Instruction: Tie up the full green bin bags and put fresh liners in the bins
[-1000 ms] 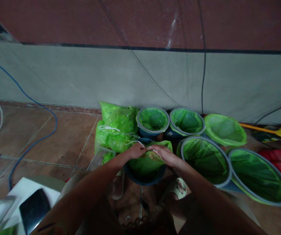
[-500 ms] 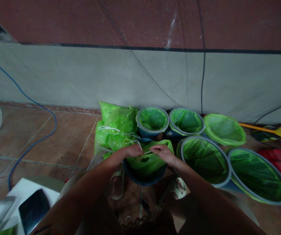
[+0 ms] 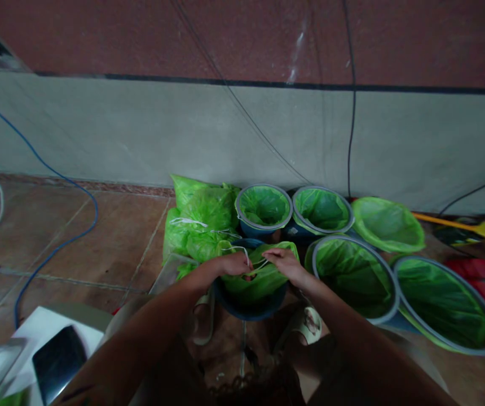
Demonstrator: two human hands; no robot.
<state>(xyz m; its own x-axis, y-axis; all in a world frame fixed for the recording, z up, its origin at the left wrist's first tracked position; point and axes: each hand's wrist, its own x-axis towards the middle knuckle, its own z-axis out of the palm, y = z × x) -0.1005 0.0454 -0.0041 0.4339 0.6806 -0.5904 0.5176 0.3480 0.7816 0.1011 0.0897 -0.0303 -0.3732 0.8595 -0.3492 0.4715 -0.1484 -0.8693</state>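
Note:
A dark blue bin (image 3: 248,308) stands on the floor right in front of me, with a green bag (image 3: 259,279) in it. My left hand (image 3: 230,263) is closed on the bag's white drawstring (image 3: 247,255) at the bag's left edge. My right hand (image 3: 283,260) pinches the same string and bag edge from the right. The two hands are a few centimetres apart over the bin's mouth.
Several grey-rimmed bins lined in green (image 3: 263,207) (image 3: 355,276) (image 3: 445,304) stand to the right along the wall. Tied green bags (image 3: 202,220) are piled to the left. A blue cable (image 3: 56,186) crosses the tiled floor. A yellow-handled tool (image 3: 462,225) lies at far right.
My hands shifted slightly on the bag's top: the right one drew a little away from the left, and the white string now loops between them.

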